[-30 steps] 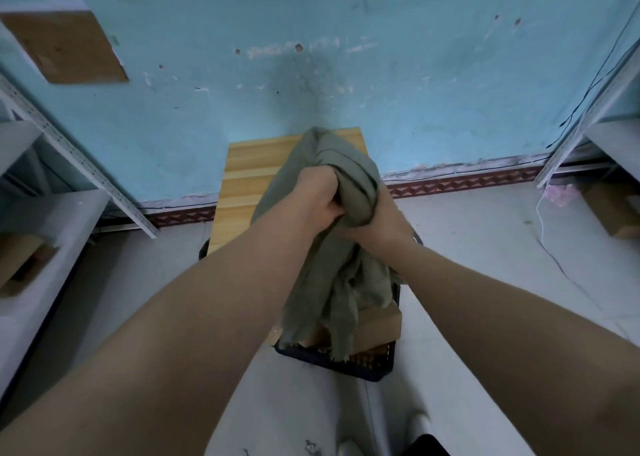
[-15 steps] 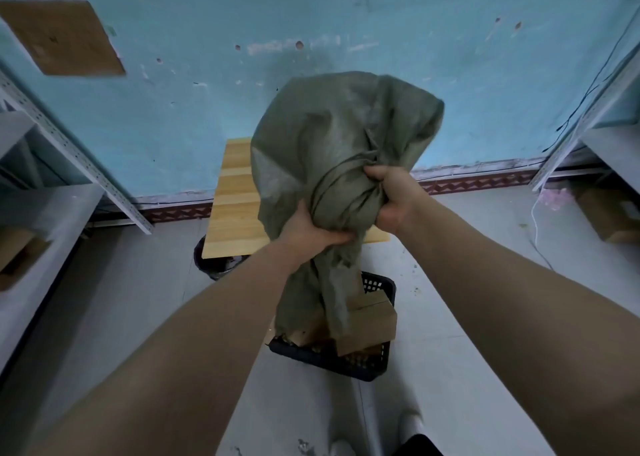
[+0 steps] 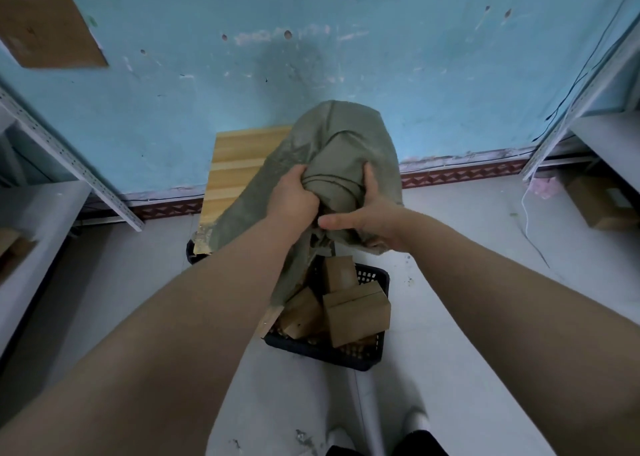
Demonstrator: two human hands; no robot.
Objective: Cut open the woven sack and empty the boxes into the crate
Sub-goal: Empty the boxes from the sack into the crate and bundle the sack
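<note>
I hold a grey-green woven sack (image 3: 341, 140) bunched up in the air above a black slotted crate (image 3: 349, 355) on the floor. My left hand (image 3: 294, 195) is clenched on a fold of the fabric. My right hand (image 3: 374, 218) wraps the sack from the right, thumb stretched out to the left. The sack's lower end hangs into the crate. Several brown cardboard boxes (image 3: 356, 313) lie piled in the crate, some tilted.
A small wooden table top (image 3: 235, 168) stands behind the crate against the blue wall. Grey metal shelving runs along the left (image 3: 45, 209) and the right (image 3: 609, 143). A cardboard box (image 3: 599, 202) sits on the floor at the right. A white cable (image 3: 526, 220) trails there.
The sack ballooned upward half a second ago and has now come down lower and more bunched. Both hands shifted their hold, and more boxes show in the crate.
</note>
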